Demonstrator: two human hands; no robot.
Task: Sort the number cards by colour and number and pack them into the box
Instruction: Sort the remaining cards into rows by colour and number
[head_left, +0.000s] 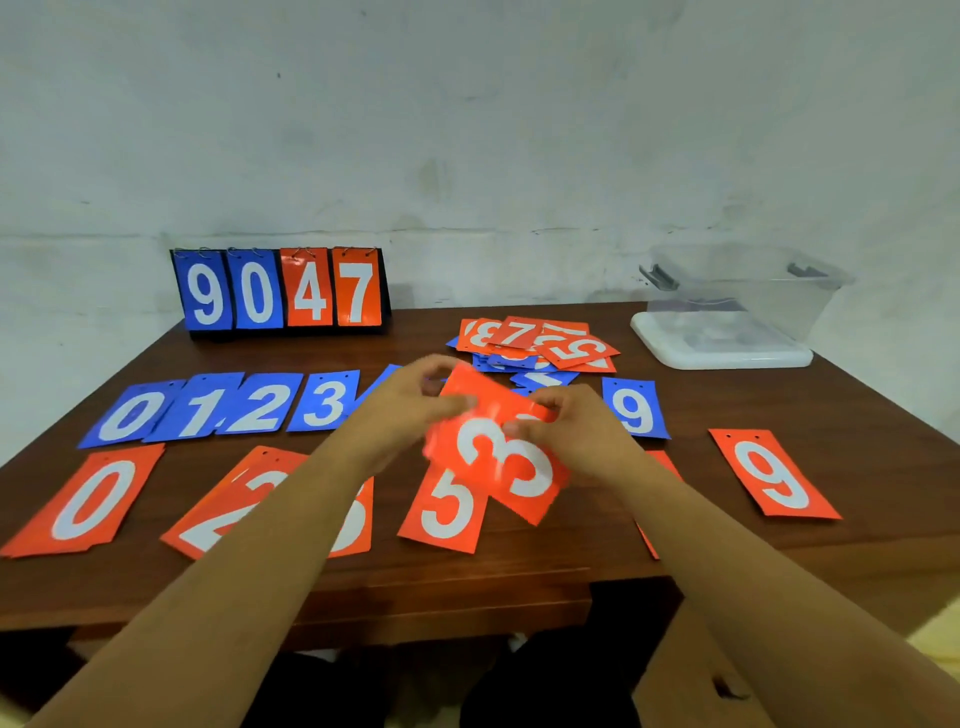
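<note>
While left hand (408, 410) and right hand (569, 439) flank it, their fingers (453, 404) pinch the red 3 card (498, 457)

The wooden table (571, 564) bears rows of cards (260, 410), a card pile (535, 343), scoreboard (280, 291), box (737, 306).

You had soft, even, fairly bright light and only faint shadows. Motion blurred your left hand (410, 410), right hand (576, 436) and the red 3 card (498, 457) between them. The wide lens bowed the edges of the worktop (571, 571).
</note>
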